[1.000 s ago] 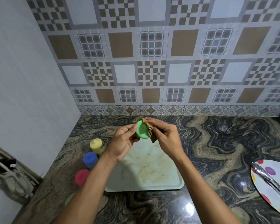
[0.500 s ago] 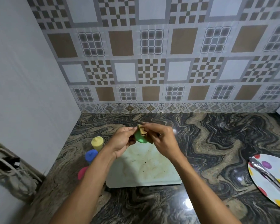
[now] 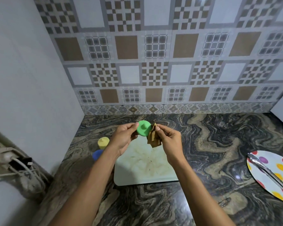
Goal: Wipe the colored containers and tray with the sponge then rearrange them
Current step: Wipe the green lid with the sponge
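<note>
My left hand (image 3: 123,138) holds a green container (image 3: 143,128) up over the far end of the pale, stained tray (image 3: 144,168), with its round lid facing me. My right hand (image 3: 169,140) pinches a thin brown sponge (image 3: 153,137) that hangs just right of the green container and touches its edge. A yellow container (image 3: 103,142) and a blue container (image 3: 97,154) stand on the counter left of the tray, the blue one partly hidden by my left forearm.
The marbled counter (image 3: 211,144) ends at a tiled back wall and a plain wall on the left. A polka-dot plate (image 3: 274,173) with metal tongs (image 3: 268,172) lies at the right edge. Cables and a plug hang at the lower left.
The green container has turned so its lid faces me. The sponge has slid off its front and now hangs beside its right edge. The pink container has gone out of sight behind my left arm.
</note>
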